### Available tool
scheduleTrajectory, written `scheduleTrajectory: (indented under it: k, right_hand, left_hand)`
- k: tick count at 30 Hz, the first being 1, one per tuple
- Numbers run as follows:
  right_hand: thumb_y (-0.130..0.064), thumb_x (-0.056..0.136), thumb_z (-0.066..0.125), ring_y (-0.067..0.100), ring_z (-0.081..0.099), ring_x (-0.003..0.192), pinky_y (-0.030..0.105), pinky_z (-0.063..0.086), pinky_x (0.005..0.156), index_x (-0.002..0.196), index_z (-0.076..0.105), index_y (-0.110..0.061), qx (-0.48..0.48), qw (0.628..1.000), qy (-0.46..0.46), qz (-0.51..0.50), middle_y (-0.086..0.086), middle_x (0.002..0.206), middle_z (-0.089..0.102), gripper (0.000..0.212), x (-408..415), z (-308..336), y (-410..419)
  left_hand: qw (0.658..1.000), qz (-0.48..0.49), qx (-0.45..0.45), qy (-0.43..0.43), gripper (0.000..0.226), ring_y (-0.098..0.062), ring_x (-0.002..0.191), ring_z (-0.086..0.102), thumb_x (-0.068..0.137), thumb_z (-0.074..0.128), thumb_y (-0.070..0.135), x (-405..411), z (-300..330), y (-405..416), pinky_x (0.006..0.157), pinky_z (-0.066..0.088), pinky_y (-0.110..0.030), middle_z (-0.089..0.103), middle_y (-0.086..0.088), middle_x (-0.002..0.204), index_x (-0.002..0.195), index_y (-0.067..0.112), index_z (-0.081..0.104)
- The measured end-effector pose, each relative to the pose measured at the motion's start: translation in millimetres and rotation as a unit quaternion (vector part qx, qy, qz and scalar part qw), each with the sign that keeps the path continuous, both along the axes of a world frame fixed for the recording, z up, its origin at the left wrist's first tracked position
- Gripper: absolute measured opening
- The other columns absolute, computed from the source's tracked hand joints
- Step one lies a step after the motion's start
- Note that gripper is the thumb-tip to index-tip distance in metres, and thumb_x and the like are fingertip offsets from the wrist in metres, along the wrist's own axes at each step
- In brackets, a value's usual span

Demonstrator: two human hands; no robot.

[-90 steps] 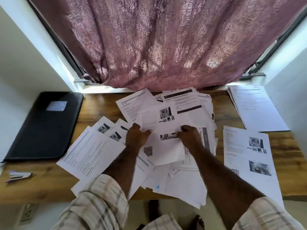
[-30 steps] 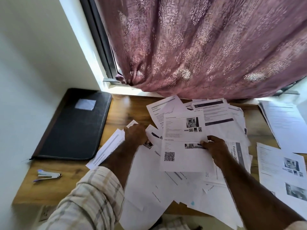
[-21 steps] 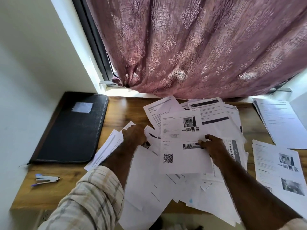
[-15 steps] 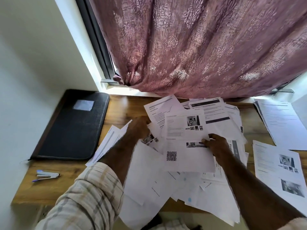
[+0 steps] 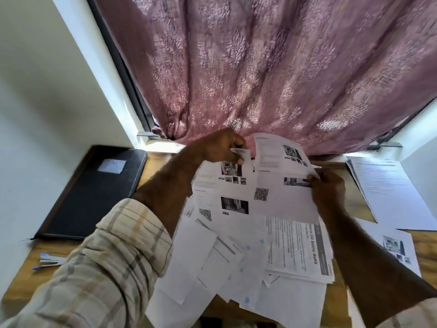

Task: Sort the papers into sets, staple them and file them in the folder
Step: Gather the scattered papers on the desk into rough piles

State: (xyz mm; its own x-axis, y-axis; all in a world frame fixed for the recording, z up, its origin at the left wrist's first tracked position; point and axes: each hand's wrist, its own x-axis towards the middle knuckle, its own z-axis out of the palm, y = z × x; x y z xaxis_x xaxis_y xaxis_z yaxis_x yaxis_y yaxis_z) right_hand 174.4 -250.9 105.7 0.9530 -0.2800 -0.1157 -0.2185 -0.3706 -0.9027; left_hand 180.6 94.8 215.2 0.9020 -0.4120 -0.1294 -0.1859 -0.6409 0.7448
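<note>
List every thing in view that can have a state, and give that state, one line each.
Folder: closed, flat on the desk's left side.
Stapler: untouched, lying near the desk's left front edge.
Left hand: pinches a raised sheet's top edge.
Right hand: grips another sheet's right edge.
Loose papers: unsorted, overlapping, some overhanging the front edge.
Right-side sheets: lying apart from the heap.
Curtain: drawn across the window.

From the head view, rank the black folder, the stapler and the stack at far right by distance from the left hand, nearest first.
From the left hand:
1. Black folder, to its left at the table's left side.
2. Stack at far right, across the table beyond the right hand.
3. Stapler, near the front left edge.
</note>
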Motion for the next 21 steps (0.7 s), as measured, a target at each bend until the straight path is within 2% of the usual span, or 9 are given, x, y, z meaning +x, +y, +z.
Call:
scheduleTrajectory:
  k: [4,6,8,10,11,14,16,18,21]
  right_hand:
    - [-0.023,0.061,0.086,0.035,0.072,0.089,0.065,0.058,0.087,0.094,0.077,-0.01,0.068,0.986,0.07,0.133,0.019,0.101,0.078,0.037,28,-39,-33]
    - [-0.028,0.05,0.089,0.037,0.073,0.087,0.064,0.059,0.084,0.092,0.08,-0.013,0.081,0.975,0.131,0.158,0.019,0.098,0.079,0.045,17,-56,-44]
    - [-0.027,0.053,0.09,0.04,0.073,0.081,0.052,0.059,0.071,0.088,0.078,-0.011,0.092,0.967,0.171,0.162,0.023,0.097,0.078,0.04,-5,-50,-45]
    - [-0.007,0.075,0.087,0.028,0.069,0.063,0.025,0.049,0.05,0.082,0.068,-0.007,0.09,0.96,0.218,0.148,0.024,0.088,0.076,0.02,-23,-48,-45]
    - [0.0,0.084,0.081,0.022,0.066,0.055,0.018,0.041,0.044,0.081,0.065,-0.008,0.082,0.955,0.244,0.147,0.018,0.079,0.074,0.018,-27,-57,-48]
    - [-0.006,0.084,0.082,0.026,0.063,0.058,0.027,0.04,0.052,0.085,0.068,-0.005,0.057,0.941,0.284,0.172,0.016,0.077,0.072,0.015,-36,-86,-53]
    - [-0.007,0.085,0.081,0.027,0.061,0.055,0.03,0.043,0.052,0.09,0.071,-0.006,0.038,0.936,0.293,0.191,0.018,0.077,0.071,0.012,-38,-98,-53]
    - [-0.001,0.088,0.077,0.027,0.062,0.056,0.03,0.044,0.05,0.1,0.071,0.0,0.044,0.933,0.29,0.208,0.021,0.082,0.072,0.014,-38,-102,-48]
    - [0.004,0.093,0.072,0.025,0.067,0.062,0.03,0.051,0.052,0.105,0.07,0.002,0.083,0.93,0.285,0.215,0.017,0.086,0.074,0.013,-39,-102,-38]
  left_hand:
    - [0.998,0.055,-0.032,-0.011,0.026,-0.017,0.089,0.076,0.078,0.092,0.012,17,7,-33,0.081,0.058,-0.025,0.081,0.0,0.099,0.1,0.009,0.079]
    - [0.997,0.08,0.005,-0.01,0.032,-0.018,0.087,0.074,0.076,0.094,0.015,24,-13,-56,0.082,0.058,-0.033,0.079,0.001,0.098,0.101,0.003,0.077]
    - [0.994,0.088,0.058,-0.03,0.037,-0.017,0.085,0.07,0.075,0.096,0.02,24,-44,-79,0.084,0.059,-0.042,0.076,0.0,0.097,0.101,0.004,0.076]
    - [0.984,0.138,0.099,-0.06,0.051,-0.021,0.101,0.07,0.071,0.097,0.031,12,-79,-100,0.093,0.057,-0.047,0.075,0.0,0.11,0.115,0.018,0.073]
    - [0.969,0.177,0.141,-0.094,0.064,-0.023,0.112,0.066,0.071,0.096,0.041,3,-95,-108,0.1,0.053,-0.05,0.073,0.001,0.12,0.126,0.026,0.067]
    - [0.893,0.334,0.263,-0.15,0.085,-0.035,0.131,0.051,0.078,0.077,0.067,-39,-139,-114,0.104,0.047,-0.054,0.058,-0.009,0.144,0.146,0.024,0.05]
    - [0.84,0.463,0.274,-0.073,0.089,-0.041,0.135,0.047,0.083,0.068,0.072,-77,-164,-101,0.106,0.045,-0.056,0.053,-0.017,0.147,0.147,0.015,0.046]
    - [0.783,0.555,0.272,0.07,0.093,-0.044,0.139,0.043,0.086,0.065,0.074,-116,-180,-84,0.109,0.042,-0.059,0.045,-0.02,0.153,0.151,0.012,0.037]
    - [0.762,0.567,0.259,0.176,0.094,-0.042,0.135,0.053,0.087,0.06,0.078,-159,-191,-68,0.108,0.047,-0.056,0.052,-0.017,0.149,0.151,0.014,0.038]
